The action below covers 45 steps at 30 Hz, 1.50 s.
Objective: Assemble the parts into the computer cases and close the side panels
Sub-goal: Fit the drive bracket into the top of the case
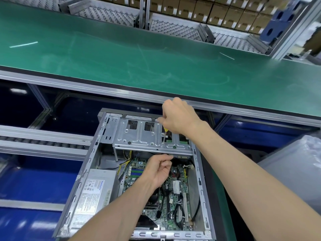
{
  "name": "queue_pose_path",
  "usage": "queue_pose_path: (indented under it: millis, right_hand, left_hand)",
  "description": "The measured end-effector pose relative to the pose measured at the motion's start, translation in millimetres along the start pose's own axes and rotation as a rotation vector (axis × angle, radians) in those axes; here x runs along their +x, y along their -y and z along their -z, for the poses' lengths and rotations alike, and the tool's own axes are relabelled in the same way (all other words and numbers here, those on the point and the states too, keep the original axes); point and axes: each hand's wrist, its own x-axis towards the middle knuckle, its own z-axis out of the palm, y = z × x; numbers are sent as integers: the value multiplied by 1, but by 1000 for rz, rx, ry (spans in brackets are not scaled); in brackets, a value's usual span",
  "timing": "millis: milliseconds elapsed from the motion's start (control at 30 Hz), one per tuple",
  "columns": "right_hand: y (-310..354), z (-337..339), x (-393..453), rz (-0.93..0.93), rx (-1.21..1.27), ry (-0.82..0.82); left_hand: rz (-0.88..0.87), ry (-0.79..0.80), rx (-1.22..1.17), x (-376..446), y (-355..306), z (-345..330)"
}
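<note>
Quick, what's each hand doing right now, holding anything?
Left hand: fingers curled under the drive bracket's front edge; what they pinch, if anything, cannot be told.
Right hand: grips the screwdriver, tip on the bracket.

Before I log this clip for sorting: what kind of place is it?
Probably a computer assembly line: an open computer case sits beside a long green conveyor belt, with stacked cardboard boxes on racks behind.

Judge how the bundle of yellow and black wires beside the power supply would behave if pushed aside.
The yellow and black wire bundle would probably flex easily: it already curves loosely from the silver boxy power supply toward the green motherboard. It looks light, and likely springs back somewhat. Its far end is hidden under the silver metal drive bracket, so slack is uncertain.
</note>
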Motion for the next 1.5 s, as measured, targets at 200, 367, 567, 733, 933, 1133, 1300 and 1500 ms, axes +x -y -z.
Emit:
queue_pose_path:
  millis: [200,367,567,733,933,1133,1300,1500]
  right_hand:
    - [-6,9,0,75,162,146]
    - [4,10,-1,67,90,76]
    - [15,12,2,104,26,93]
    - [8,16,2,92,82,157]
    - [0,10,1,33,125,78]
    - [0,8,-2,-10,205,58]
    - [-48,-6,-39,-250,487,58]
    - [-78,-40,-94,-423,786,93]
  left_hand:
    - [6,20,-3,1,0,2]
    - [-5,14,9,4,1,3]
    - [-12,14,-9,4,2,2]
    - [3,8,8,3,1,3]
    - [11,-6,9,4,1,3]
    - [-36,5,135,2,-2,3]
    - [-170,-92,457,-8,-2,3]
    - [-241,-220,549,-22,0,5]
